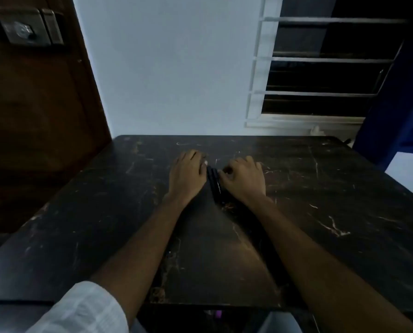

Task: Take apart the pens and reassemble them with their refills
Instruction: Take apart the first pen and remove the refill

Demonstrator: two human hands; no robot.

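Note:
A small bunch of dark pens (214, 186) lies on the black table (320, 188), pointing away from me, between my two hands. My left hand (187, 174) rests palm down just left of the pens, its fingers stretched forward and its thumb side against them. My right hand (245, 177) sits just right of the pens with its fingers curled, thumb and forefinger tips touching their far end. In the dim light I cannot tell whether it pinches a pen. A small pale spot (205, 162) shows by the left fingertips.
The scratched table runs to a pale wall (176, 80) at the back. A dark wooden door (32, 116) stands on the left, a barred window (325, 68) at the back right, and a blue curtain (397, 116) at the far right.

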